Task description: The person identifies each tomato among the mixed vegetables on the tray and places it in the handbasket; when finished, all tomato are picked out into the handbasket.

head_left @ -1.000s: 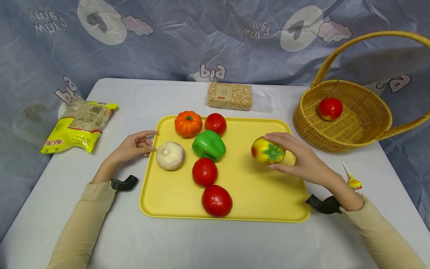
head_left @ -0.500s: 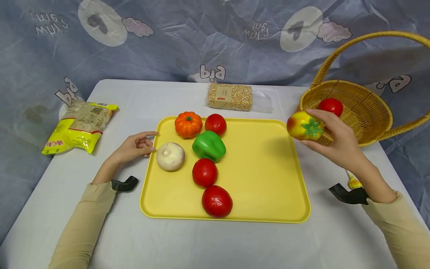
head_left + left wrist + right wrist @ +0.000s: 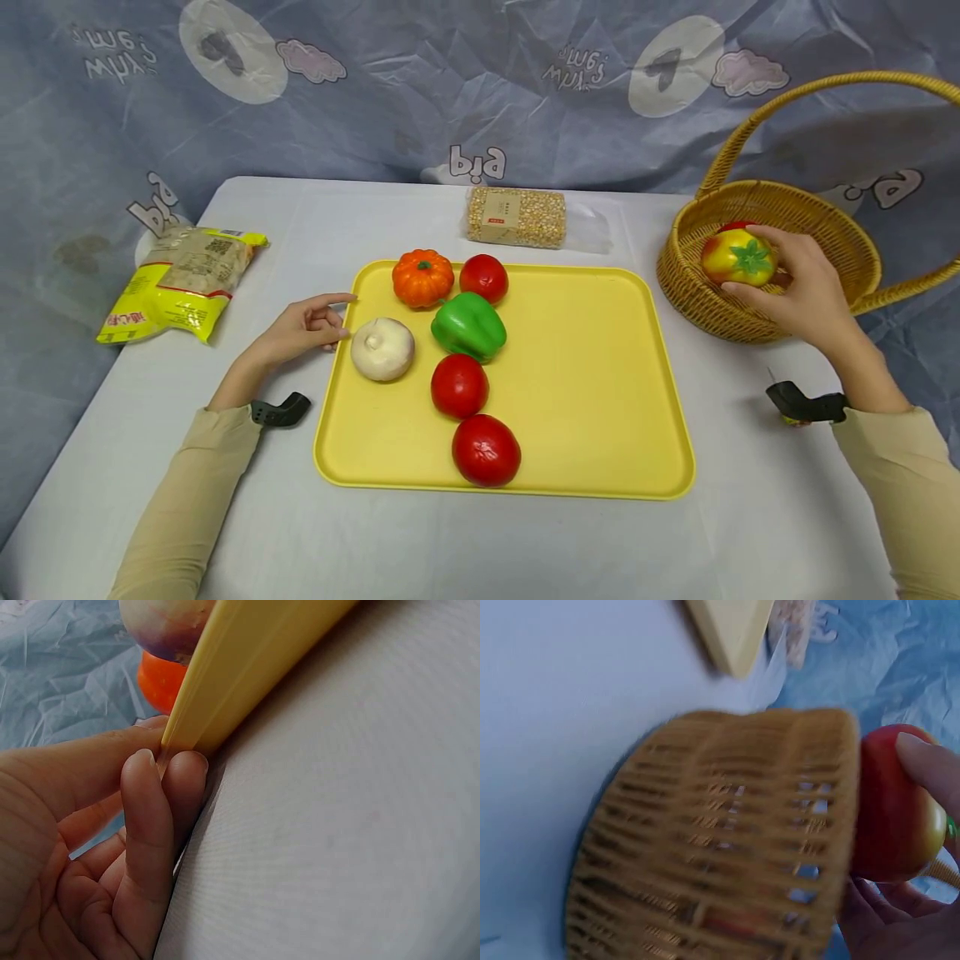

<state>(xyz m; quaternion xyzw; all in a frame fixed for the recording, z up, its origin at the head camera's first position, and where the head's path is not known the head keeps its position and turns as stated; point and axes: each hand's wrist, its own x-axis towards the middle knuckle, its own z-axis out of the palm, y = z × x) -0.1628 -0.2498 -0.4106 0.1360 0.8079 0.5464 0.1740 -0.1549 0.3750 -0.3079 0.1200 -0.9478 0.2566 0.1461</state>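
Note:
My right hand [image 3: 806, 283] grips a red-and-yellow tomato [image 3: 738, 258] with a green star-shaped top. It is over the wicker basket [image 3: 705, 312], overlapping a red fruit [image 3: 738, 226] inside. In the right wrist view the tomato [image 3: 896, 817] shows its red side close to the basket's rim [image 3: 847, 765]. My left hand [image 3: 300, 329] pinches the left rim of the yellow tray [image 3: 585, 400], with fingertips on both sides of the edge in the left wrist view. Closest to it on the tray is a white mushroom [image 3: 382, 349].
Also on the tray are an orange pumpkin [image 3: 422, 278], a green bell pepper [image 3: 468, 327] and three round red fruits [image 3: 486, 451]. A bag of corn kernels [image 3: 516, 217] lies behind it, a yellow snack bag [image 3: 183, 283] at left. The basket's tall handle [image 3: 750, 125] arches up.
My right hand has carried the tomato from above the tray's right side, rightward and away from me, to over the basket. My left hand has stayed at the tray's rim.

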